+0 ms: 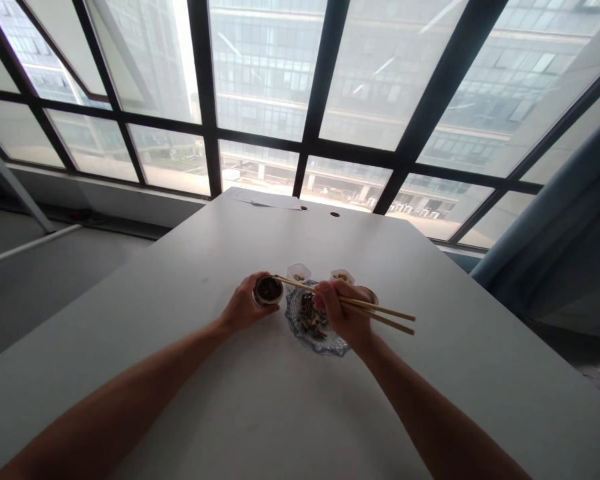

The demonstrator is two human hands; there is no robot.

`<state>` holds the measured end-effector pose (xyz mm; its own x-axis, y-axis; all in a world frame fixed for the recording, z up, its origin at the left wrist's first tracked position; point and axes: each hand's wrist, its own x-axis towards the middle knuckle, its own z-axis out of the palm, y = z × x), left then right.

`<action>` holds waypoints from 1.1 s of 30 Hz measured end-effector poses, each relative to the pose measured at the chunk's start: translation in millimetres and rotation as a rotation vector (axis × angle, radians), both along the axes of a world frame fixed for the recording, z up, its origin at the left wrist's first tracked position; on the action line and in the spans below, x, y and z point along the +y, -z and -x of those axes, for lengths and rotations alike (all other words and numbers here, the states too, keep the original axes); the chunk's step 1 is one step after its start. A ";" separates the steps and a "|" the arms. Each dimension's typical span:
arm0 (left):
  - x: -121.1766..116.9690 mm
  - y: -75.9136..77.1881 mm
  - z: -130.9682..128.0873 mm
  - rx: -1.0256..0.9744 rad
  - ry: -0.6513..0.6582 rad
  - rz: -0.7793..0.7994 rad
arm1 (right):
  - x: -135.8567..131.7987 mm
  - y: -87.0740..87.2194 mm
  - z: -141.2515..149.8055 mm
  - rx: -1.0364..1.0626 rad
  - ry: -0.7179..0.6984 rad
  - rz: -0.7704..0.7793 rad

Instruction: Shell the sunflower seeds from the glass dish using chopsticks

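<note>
My left hand (247, 303) is wrapped round a small round jar (269, 291) with dark contents, its open mouth tilted toward me. In my right hand (344, 308) is a pair of chopsticks (380, 310), their tips at the jar's rim. Whether the tips pinch anything is too small to tell. Below my right hand sits a clear scalloped glass plate (325, 348) with dark and pale elongated pieces (314, 320) on it. Part of the plate is hidden by that hand. A round container (369, 295) shows partly behind my right hand.
Two small clear dishes, a left one (299, 271) and a right one (343, 275), stand beyond the plate with pale bits inside. Papers (265, 199) lie at the white table's (220, 413) far end, near two cable holes. Windows rise behind; a blue curtain (555, 220) hangs at right.
</note>
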<state>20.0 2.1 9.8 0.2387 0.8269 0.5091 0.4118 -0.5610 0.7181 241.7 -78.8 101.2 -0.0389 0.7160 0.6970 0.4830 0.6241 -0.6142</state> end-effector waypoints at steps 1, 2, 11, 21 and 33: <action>-0.3 -0.1 -0.1 -0.003 0.002 -0.004 | 5.1 0.8 5.0 -0.041 -0.036 0.024; -0.5 -0.1 -0.2 -0.005 0.006 -0.007 | 9.8 1.3 7.9 -0.074 -0.063 0.051; 1.9 2.7 -0.4 -0.022 0.026 0.051 | -0.3 -17.9 -53.4 0.219 0.086 0.407; 1.8 1.7 2.7 0.011 0.036 0.078 | -2.1 -13.3 -73.4 -0.134 -0.061 0.672; 1.9 1.2 3.1 0.031 0.026 0.125 | 4.6 -1.1 -75.5 -0.159 0.110 0.340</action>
<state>16.9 4.0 8.6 0.2746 0.8770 0.3943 0.4215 -0.4784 0.7704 317.2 -74.2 102.3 -0.0374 0.9112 0.4102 0.6413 0.3367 -0.6895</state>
